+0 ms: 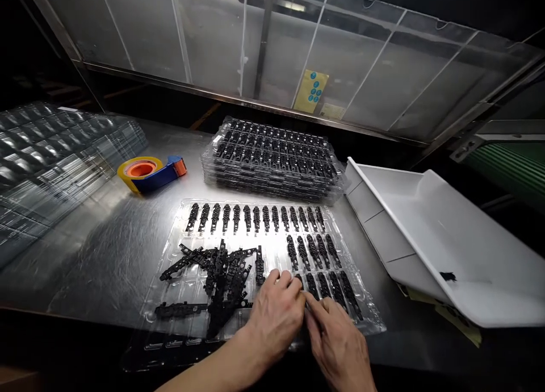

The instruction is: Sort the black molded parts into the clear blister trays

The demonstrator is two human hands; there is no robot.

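My left hand (pixel 275 315) and right hand (pixel 338 343) are together, fingertips touching over the clear tray (pixel 279 255) — grip unclear. I'd press each black part (pixel 336 290) flat, aligned w/ its row.

Left hand (pixel 275 315) hides whatever its fingers pinch (if anything).

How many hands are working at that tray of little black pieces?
2. The left hand lies over the clear tray, beside the loose black parts; the right hand meets it from the right, by the seated parts. None seems hidden.
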